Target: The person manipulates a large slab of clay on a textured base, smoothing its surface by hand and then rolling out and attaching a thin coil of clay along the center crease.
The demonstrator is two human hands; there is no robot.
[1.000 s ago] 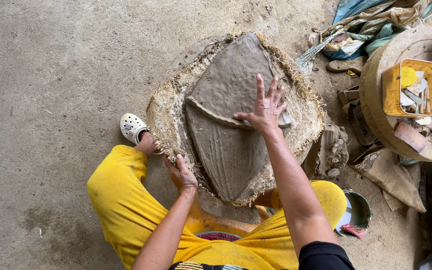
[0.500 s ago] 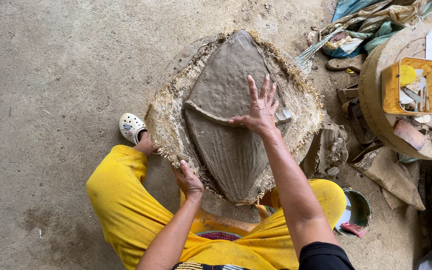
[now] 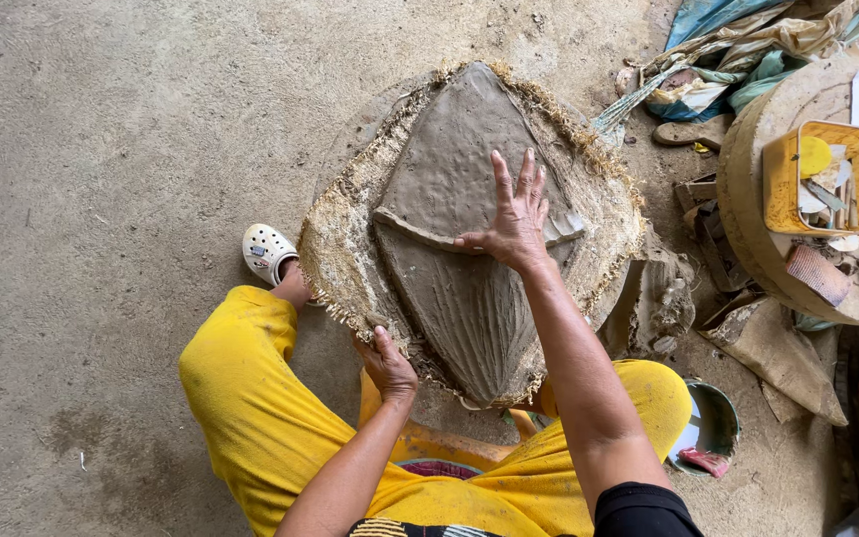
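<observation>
A large wet grey clay slab (image 3: pixel 459 189), pointed at both ends, lies on a round frayed burlap-covered board (image 3: pixel 335 239) on the floor in front of me. My right hand (image 3: pixel 514 214) is pressed flat on the clay near its middle ridge, fingers spread. My left hand (image 3: pixel 385 363) grips the near edge of the burlap board, fingers curled over the rim. My yellow trousers (image 3: pixel 251 418) and a white clog (image 3: pixel 267 251) show below and left of the board.
A round wooden table (image 3: pixel 748 199) at the right carries a yellow tray (image 3: pixel 777 184) of tools. Crumpled cloths and sacks (image 3: pixel 738 40) lie at the top right. A small bucket (image 3: pixel 713 423) stands by my right knee. Bare concrete floor (image 3: pixel 101 149) spreads left.
My right hand has slid a little toward me over the clay. My left hand has shifted along the near edge of the burlap board.
</observation>
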